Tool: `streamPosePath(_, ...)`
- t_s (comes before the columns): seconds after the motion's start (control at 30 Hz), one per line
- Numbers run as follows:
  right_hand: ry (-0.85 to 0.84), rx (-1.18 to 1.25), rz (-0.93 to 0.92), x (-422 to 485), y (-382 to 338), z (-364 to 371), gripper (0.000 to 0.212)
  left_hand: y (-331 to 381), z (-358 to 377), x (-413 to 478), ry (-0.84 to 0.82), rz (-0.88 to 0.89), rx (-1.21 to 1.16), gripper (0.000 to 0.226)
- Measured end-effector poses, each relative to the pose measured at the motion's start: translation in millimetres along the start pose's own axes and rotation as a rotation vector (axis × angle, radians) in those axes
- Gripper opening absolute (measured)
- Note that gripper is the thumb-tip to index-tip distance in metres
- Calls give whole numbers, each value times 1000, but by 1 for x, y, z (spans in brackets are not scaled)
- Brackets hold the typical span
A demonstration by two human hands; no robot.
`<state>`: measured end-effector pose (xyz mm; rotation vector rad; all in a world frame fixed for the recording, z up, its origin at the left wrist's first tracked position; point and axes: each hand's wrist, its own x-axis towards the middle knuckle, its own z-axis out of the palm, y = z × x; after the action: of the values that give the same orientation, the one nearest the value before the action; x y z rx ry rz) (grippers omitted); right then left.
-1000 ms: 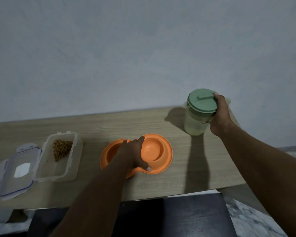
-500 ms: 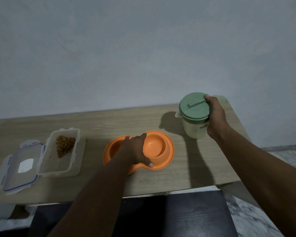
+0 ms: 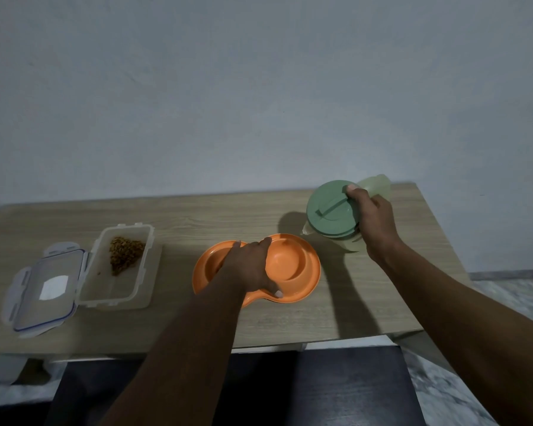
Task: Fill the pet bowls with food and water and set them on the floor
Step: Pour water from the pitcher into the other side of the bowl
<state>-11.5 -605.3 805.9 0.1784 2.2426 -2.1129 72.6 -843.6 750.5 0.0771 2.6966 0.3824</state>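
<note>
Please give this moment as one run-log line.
left hand: presses orange double bowl | right hand: grips green-lidded jug, tilted toward bowl | pour: not yet begun

Bare tabletop [image 3: 216, 216] (far strip) lies open between food container [image 3: 105, 290] and apparently lifted jug [image 3: 333, 210].
</note>
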Motion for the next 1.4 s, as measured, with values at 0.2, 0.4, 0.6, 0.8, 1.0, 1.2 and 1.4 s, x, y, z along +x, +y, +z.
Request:
streamPosePath(0.2,-15,-92,-21,1,-1,4,50,5,-3,-4,-9,-37,0,134)
streamPosePath(0.4,-20,-163,-24,2,-6,7,60,13,-12,-14,43,-120,-129,100)
streamPosePath(0.6,-44,-192,-63,2,-17,7,59,17,-15,-16,40,-153,-140,90)
streamPosePath(0.8,-44,-198,-105,2,-32,8,54,20,-17,-21,66,-121,-129,103)
streamPosePath(1.0,-30,-190,-149,5,-49,8,52,26,-21,-24,44,-128,-114,104)
streamPosePath(1.2,-30,-172,-172,8,-57,8,52,25,-21,-23,29,-191,-122,96)
streamPosePath(1.4,-52,-165,-141,7,-41,10,50,28,-22,-25,42,-128,-116,99)
